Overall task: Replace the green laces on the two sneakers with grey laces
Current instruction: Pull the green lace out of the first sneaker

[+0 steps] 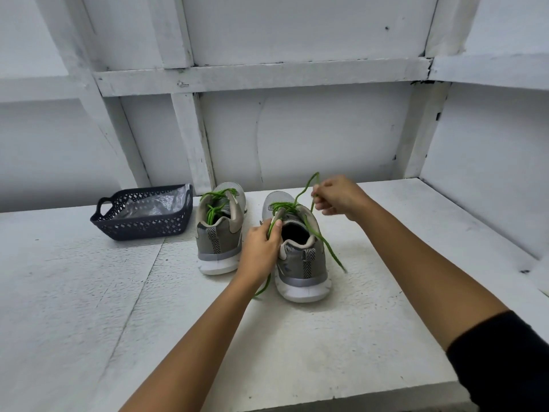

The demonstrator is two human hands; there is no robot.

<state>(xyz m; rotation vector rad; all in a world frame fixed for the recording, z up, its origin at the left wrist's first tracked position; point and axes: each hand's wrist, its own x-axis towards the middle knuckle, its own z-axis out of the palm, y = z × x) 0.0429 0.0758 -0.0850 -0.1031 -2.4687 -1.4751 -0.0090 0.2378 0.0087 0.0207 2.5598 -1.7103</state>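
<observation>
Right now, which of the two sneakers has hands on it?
The right-hand sneaker, nearer the camera: left hand holds its collar, right hand pinches its green lace. The other sneaker, beside the dark basket, is untouched.

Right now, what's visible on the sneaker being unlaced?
The nearer sneaker stands upright on the table, heel toward camera: grey upper, beige collar, herringbone heel tab, white sole. Its green lace is loosened, ends trailing down both sides. The left hand grips collar and lace; the right hand pinches a raised strand.
</observation>
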